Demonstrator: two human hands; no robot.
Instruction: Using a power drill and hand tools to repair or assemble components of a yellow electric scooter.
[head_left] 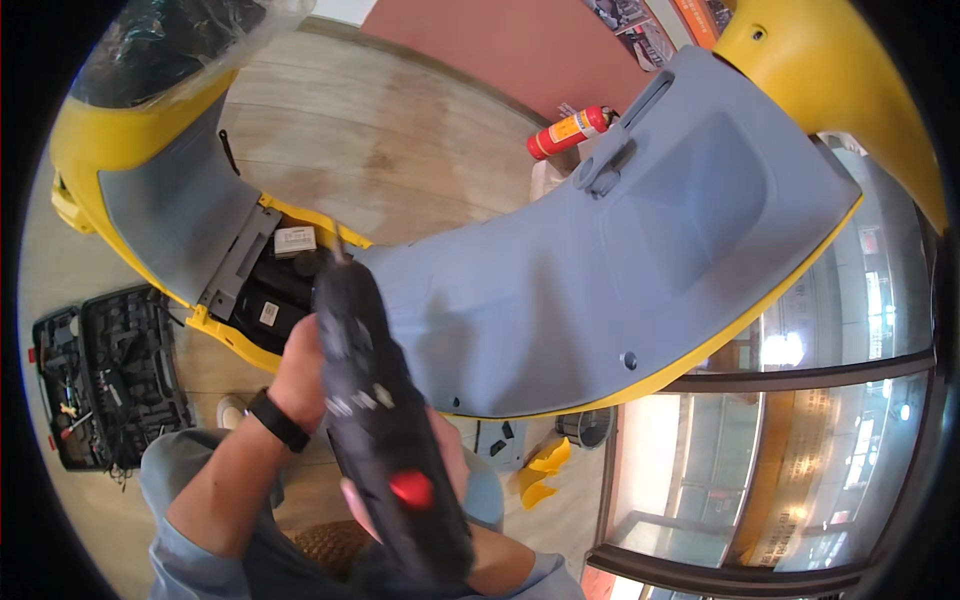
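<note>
A black power screwdriver (pixel 375 400) with a red button is raised close to the camera, its bit pointing away from me. My right hand (pixel 445 450) grips it from beneath, partly covered by its body. My left hand (pixel 300 365), with a black wristband, is against its front left side, fingers hidden behind it. Beyond the bit is a yellow scooter body with a grey footboard panel (pixel 560 310). Its opened compartment (pixel 260 300) shows black parts and a small white-labelled box (pixel 295 241).
An open black tool case (pixel 140 400) lies on the floor at left. Yellow pieces (pixel 550 460) and a metal bin (pixel 593 425) sit below the scooter. A red fire extinguisher (pixel 570 130) stands by the pink wall. Glass panels (pixel 750 470) fill the right. Clear plastic wraps the scooter's upper left.
</note>
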